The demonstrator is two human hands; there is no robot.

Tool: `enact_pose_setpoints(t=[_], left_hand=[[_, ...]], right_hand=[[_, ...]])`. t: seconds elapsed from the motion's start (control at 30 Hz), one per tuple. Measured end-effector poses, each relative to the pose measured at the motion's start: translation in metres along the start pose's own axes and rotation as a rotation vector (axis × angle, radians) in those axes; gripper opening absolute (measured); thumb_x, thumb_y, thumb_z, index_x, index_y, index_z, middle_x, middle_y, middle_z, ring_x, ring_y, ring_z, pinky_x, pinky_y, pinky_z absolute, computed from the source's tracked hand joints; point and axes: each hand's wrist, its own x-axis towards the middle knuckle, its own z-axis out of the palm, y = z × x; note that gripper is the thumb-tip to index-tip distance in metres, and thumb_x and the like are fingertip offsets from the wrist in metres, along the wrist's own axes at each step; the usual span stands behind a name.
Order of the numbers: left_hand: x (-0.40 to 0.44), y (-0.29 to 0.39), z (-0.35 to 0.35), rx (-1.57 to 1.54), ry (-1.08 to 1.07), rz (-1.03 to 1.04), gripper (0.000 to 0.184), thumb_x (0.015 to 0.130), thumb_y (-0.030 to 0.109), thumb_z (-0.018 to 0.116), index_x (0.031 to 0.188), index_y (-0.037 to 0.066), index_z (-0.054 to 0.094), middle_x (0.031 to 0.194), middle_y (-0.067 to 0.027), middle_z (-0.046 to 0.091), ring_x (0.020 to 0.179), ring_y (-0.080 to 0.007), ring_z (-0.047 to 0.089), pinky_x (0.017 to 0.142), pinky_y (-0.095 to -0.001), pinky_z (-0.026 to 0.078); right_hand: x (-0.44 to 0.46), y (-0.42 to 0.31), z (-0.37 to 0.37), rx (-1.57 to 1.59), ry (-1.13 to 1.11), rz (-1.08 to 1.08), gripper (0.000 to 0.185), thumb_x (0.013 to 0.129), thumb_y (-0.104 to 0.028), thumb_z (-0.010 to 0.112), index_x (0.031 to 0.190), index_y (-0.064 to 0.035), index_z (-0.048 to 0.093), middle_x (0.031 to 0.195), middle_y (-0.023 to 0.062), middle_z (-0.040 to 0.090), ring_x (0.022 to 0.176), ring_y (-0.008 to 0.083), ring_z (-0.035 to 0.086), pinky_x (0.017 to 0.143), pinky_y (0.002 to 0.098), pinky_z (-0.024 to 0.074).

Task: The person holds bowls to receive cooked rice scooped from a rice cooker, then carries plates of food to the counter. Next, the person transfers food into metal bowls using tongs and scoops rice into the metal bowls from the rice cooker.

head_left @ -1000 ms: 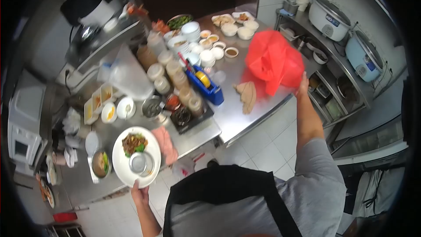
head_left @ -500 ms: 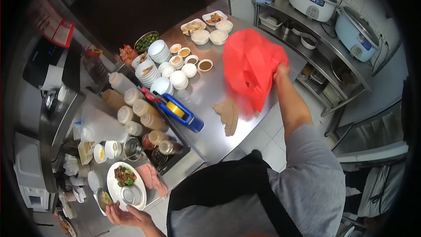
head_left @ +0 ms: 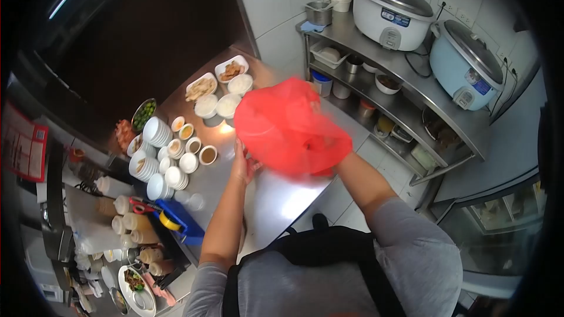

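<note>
A red bag (head_left: 288, 129), blurred in part, is over the steel table in the middle of the view. My left hand (head_left: 242, 161) is at the bag's lower left side, its fingers partly behind the red material. My right hand is hidden by the bag's lower right part; only the forearm shows. Left of the bag stand white bowls of rice (head_left: 228, 105), small sauce cups (head_left: 208, 154) and stacked lidded cups (head_left: 175, 176). A blue tape dispenser (head_left: 182, 223) lies nearer to me.
A steel shelf (head_left: 376, 53) with a white rice cooker (head_left: 392, 14) and a light blue one (head_left: 467, 64) runs along the right. Squeeze bottles (head_left: 138, 223) and a plate of food (head_left: 137, 293) are at the lower left.
The view has turned right. My left hand has left the plate's side and come to the red bag. The brown cloth-like piece on the table no longer shows.
</note>
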Motion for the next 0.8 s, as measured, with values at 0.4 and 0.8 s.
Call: enact_pose_setpoints(t=[0.4,0.8], left_hand=[[-0.002,-0.038,0.048,0.040,-0.063,0.163,0.088,0.083,0.072,0.033,0.147,0.016,0.012,0.145,-0.0097,0.027,0.127,-0.0265,0.034,0.097,-0.0462,0.035],[-0.372,-0.116,-0.068,0.114,0.312,0.273,0.013,0.092,0.020,0.054,0.094,0.007,0.057,0.060,0.0019,0.050,0.057,-0.0050,0.050,0.056,-0.0211,0.043]], right_hand=[[0.080,0.073,0.006,-0.140,-0.112,-0.258,0.041,0.088,-0.034,0.056,0.111,-0.0014,0.047,0.097,0.0187,0.058,0.078,0.0284,0.061,0.064,0.0381,0.0514],[-0.039,0.030,0.063,-0.094,-0.163,-0.645,0.038,0.087,-0.037,0.057,0.101,-0.0016,0.052,0.088,0.0176,0.059,0.070,0.0284,0.061,0.060,0.0385,0.0506]])
